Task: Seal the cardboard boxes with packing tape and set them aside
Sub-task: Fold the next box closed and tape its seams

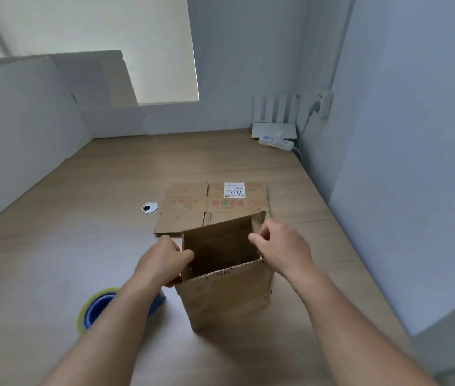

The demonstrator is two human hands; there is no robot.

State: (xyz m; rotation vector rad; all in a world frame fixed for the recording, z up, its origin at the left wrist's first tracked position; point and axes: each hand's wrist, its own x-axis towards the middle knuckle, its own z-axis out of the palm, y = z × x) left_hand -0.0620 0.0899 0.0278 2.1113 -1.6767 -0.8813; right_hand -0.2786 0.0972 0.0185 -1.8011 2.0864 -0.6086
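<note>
The long wooden desk [87,246] takes up most of the room in front of the person, with white foam boards [25,121] leaning along its left side. Lying on the desk further back is a flattened cardboard box [190,210] with a shipping label, not yet shaped. Just in front of it, and overlapping its near edge, stands the open cardboard box [229,299], mouth up, nothing visible inside and no tape on it that I can see. The left hand [165,260] grips the left wall at the rim, thumb hooked inside. The right hand [283,246] has its fingers curled on the right-hand flap near the far corner, seemingly pinching it. So this looks like the squaring-up step — sealing has not begun. Next the flaps need folding flat and holding shut with one hand while the other reaches for the roll of packing tape [94,309], which sits near the box on the left, half hidden behind the left forearm. A router [273,129] and a cable grommet [150,207] are well apart from the work.
</note>
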